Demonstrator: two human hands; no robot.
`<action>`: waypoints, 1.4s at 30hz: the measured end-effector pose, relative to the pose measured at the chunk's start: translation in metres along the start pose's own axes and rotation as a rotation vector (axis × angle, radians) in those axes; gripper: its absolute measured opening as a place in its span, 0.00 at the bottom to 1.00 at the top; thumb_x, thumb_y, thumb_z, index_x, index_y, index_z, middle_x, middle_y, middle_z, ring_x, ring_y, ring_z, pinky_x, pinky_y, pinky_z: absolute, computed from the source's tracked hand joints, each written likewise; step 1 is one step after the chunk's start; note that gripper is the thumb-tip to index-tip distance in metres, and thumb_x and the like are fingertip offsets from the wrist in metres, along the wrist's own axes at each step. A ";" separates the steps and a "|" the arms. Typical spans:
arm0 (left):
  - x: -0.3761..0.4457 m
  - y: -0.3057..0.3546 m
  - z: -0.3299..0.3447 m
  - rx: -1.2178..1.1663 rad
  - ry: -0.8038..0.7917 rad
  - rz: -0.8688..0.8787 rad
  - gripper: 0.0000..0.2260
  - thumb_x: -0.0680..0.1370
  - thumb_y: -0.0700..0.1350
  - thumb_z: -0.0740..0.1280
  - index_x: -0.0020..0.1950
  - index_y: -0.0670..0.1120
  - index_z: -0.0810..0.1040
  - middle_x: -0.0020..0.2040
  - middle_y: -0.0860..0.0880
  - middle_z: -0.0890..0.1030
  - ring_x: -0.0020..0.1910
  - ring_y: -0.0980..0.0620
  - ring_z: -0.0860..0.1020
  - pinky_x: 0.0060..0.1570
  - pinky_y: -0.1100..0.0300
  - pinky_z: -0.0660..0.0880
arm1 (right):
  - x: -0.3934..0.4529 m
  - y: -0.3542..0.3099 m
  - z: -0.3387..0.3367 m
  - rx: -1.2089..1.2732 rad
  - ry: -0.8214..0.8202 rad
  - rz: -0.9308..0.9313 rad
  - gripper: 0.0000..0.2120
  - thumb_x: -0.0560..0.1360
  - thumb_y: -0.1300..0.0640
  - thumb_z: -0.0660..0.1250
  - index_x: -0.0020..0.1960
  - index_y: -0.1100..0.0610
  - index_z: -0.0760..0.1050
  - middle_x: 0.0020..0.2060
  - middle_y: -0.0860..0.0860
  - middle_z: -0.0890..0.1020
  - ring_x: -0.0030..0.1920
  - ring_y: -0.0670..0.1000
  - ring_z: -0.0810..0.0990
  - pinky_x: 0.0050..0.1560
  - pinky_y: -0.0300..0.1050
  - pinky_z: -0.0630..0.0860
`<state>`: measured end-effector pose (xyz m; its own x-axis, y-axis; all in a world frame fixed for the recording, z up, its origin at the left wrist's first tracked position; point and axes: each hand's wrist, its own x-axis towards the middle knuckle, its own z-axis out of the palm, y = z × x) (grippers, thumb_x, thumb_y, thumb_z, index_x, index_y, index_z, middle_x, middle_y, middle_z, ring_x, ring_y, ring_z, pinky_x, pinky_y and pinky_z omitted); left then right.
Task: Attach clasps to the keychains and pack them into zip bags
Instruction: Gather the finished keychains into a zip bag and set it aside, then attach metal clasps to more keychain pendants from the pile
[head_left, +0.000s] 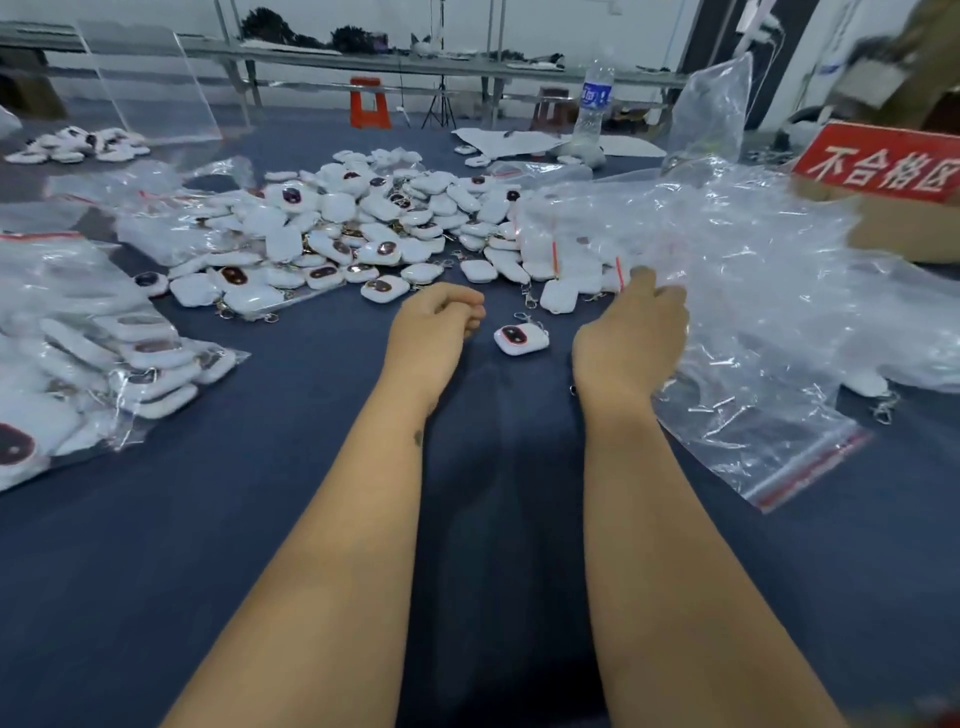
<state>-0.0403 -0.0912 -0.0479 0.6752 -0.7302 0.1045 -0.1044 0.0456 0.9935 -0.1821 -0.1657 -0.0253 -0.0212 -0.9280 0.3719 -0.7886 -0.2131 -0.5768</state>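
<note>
Keychain (521, 339) lies between hands, pile (363, 228) behind.

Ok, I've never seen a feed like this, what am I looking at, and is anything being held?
There is no machine here: one camera on a person's head looks down at two bare arms over a dark blue table. The left hand rests loosely curled and holds nothing. The right hand reaches into a heap of clear zip bags; its grip is hidden. One white keychain lies between the hands, the main pile sits behind, and packed bags lie left.
</note>
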 end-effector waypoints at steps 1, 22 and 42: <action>-0.003 0.000 0.000 -0.011 -0.002 0.007 0.15 0.76 0.35 0.60 0.41 0.52 0.81 0.40 0.54 0.84 0.45 0.54 0.81 0.49 0.60 0.77 | 0.000 -0.006 -0.002 0.072 0.038 -0.042 0.32 0.69 0.72 0.63 0.72 0.57 0.64 0.68 0.59 0.66 0.64 0.60 0.69 0.56 0.50 0.71; 0.006 0.011 -0.066 -0.183 0.601 0.068 0.19 0.74 0.28 0.56 0.55 0.48 0.76 0.45 0.52 0.78 0.40 0.56 0.78 0.33 0.71 0.73 | -0.060 -0.091 0.050 0.409 -0.224 -0.547 0.16 0.78 0.62 0.59 0.64 0.59 0.74 0.61 0.55 0.74 0.61 0.55 0.73 0.57 0.52 0.71; -0.003 0.001 -0.062 0.678 0.192 0.178 0.12 0.73 0.42 0.70 0.56 0.47 0.78 0.53 0.48 0.80 0.52 0.47 0.78 0.51 0.57 0.73 | -0.051 -0.081 0.056 0.563 -0.423 -0.202 0.16 0.70 0.68 0.59 0.53 0.56 0.79 0.53 0.50 0.81 0.55 0.50 0.77 0.49 0.39 0.70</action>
<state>0.0024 -0.0465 -0.0444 0.7155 -0.6160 0.3297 -0.6122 -0.3255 0.7206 -0.0824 -0.1185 -0.0381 0.4204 -0.8682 0.2636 -0.3141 -0.4118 -0.8554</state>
